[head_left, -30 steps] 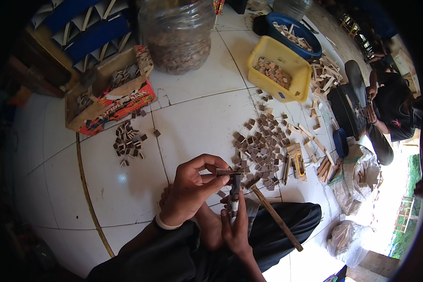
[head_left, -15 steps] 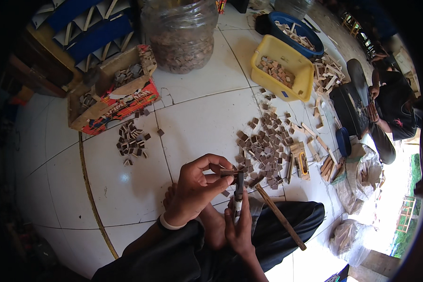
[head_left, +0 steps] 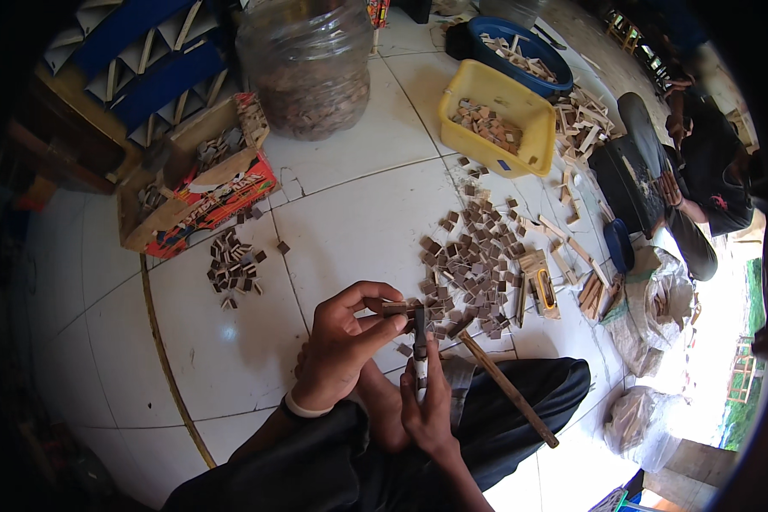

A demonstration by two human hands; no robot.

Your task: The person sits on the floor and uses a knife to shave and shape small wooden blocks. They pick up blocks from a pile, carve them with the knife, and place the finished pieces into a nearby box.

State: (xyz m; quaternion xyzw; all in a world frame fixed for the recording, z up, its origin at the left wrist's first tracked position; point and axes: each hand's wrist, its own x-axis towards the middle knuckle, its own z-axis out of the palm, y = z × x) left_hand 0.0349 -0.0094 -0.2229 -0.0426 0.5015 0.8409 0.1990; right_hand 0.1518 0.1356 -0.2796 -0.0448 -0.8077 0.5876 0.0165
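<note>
Between the thumb and fingers of my left hand [head_left: 334, 346] is a small brown wooden strip [head_left: 393, 308], held level. My right hand [head_left: 428, 405] is wrapped round a hand tool [head_left: 421, 348] with a dark metal head and a white-wrapped handle; its exact kind is hard to make out. The tool's head stands upright at the right end of the strip, seemingly touching it. Just beyond my hands, small dark brown square pieces [head_left: 480, 256] lie scattered over the tiles. A smaller heap of similar pieces [head_left: 235, 263] sits farther left.
A wooden stick [head_left: 509, 390] lies by my right knee. Around the white tiled floor [head_left: 341, 222] stand an open carton [head_left: 205, 209], a large clear plastic container [head_left: 305, 81], a yellow basin [head_left: 495, 158] and a blue tub [head_left: 561, 84]. Another person [head_left: 712, 171] sits at the right.
The whole view has shifted slightly, so floor things appear a little farther left. Both hands keep their grip on the strip and the tool, with little visible movement.
</note>
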